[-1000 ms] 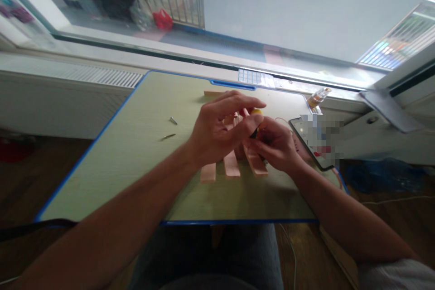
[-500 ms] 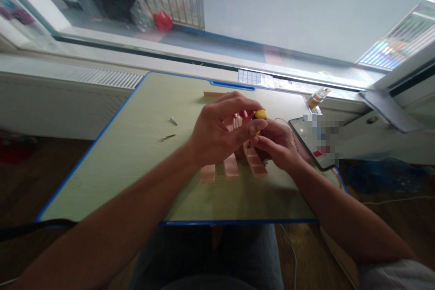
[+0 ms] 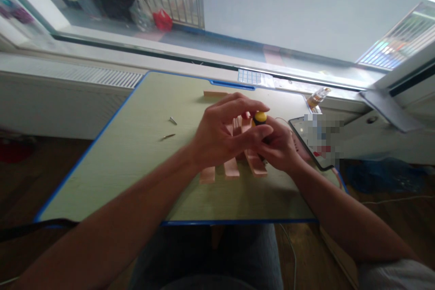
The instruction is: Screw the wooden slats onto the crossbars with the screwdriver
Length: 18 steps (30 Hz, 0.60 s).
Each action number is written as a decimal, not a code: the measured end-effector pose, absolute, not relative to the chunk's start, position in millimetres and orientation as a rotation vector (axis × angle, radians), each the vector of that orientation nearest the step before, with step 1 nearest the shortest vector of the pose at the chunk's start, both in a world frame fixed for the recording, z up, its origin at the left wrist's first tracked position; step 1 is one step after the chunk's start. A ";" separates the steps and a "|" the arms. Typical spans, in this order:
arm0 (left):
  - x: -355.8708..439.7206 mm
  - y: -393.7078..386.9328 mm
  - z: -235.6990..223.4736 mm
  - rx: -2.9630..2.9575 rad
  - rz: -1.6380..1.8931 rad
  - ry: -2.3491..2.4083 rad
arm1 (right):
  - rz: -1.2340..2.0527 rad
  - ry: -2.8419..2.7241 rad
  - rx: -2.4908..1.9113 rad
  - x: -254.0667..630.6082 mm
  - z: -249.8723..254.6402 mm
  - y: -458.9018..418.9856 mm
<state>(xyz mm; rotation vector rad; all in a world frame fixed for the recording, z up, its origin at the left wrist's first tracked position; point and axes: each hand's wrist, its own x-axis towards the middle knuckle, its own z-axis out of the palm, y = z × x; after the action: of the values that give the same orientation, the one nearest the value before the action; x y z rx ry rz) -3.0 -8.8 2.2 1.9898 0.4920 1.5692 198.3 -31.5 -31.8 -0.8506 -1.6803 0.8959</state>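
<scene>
A screwdriver with a yellow and black handle (image 3: pixel 260 118) points its butt end up between my hands; its shaft is hidden. My left hand (image 3: pixel 220 131) reaches round the handle, thumb and forefinger spread apart on either side of it. Closed about the lower handle, partly behind the left thumb, is my right hand (image 3: pixel 280 145). Under both hands lie thin wooden strips, among them a left strip (image 3: pixel 208 174), a middle strip (image 3: pixel 231 167) and a right strip (image 3: pixel 256 165). Where the tool meets the wood cannot be seen.
Two loose screws, an upper screw (image 3: pixel 173 121) and a lower screw (image 3: pixel 168 137), lie left on the blue-edged table (image 3: pixel 129 158). Another wooden strip (image 3: pixel 214 94) is behind my left hand. A tablet (image 3: pixel 307 140) lies at the right edge, near a small bottle (image 3: pixel 318 98).
My left thumb and forefinger have parted from their pinch on the handle, and more of its yellow and black end shows. The strips and loose screws stay put.
</scene>
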 end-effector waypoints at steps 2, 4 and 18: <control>-3.0 -9.6 2.2 1.953 1.591 0.518 | 0.824 -1.702 -0.870 198.2 -30.8 -31.5; -2.9 -10.3 2.9 1.920 1.592 0.560 | 0.809 -1.709 -0.868 198.1 -30.8 -31.3; -6.1 -5.1 4.1 2.007 1.529 0.489 | 1.066 -1.664 -0.810 204.9 -29.6 -29.5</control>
<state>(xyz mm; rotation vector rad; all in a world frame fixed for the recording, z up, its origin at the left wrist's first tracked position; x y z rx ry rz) -6.1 -5.1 4.1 2.0066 0.4894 1.5286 204.9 -29.5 -29.6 -0.8101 -1.6640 1.0656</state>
